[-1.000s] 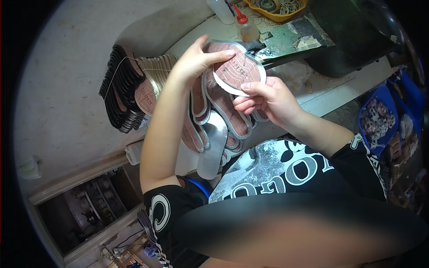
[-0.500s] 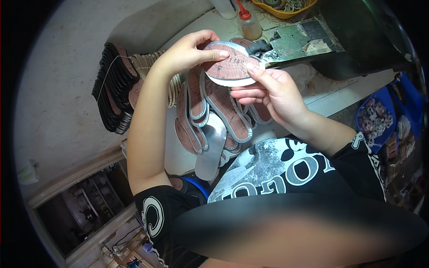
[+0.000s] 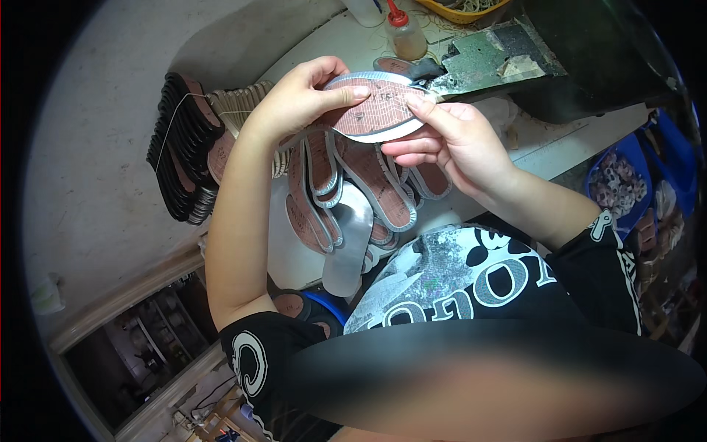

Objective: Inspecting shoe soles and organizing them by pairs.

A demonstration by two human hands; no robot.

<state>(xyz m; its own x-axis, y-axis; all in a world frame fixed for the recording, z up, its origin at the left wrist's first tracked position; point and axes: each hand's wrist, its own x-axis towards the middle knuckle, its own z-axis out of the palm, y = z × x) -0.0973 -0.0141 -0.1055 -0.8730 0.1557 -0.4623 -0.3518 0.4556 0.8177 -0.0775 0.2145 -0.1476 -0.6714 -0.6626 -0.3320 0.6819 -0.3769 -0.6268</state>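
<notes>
Both hands hold a shoe insole above the table, its pinkish-brown, line-marked face turned up and its rim pale and silvery. My left hand grips its left end, thumb on top and fingers curled behind. At the right end my right hand pinches the edge between thumb and forefinger, the other fingers bent loosely below. Under my hands lies a heap of similar insoles with silvery edges. A smooth silver sole-shaped piece rests at the heap's near side.
Tied bundles of black insoles and cream insoles stand by the wall at left. Behind my hands are a red-capped bottle, a green machine plate and a yellow basket. A blue container with scraps stands right of the table.
The insole has shifted slightly left and down, and its face is tipped a little differently. Both hands keep their grip on it.
</notes>
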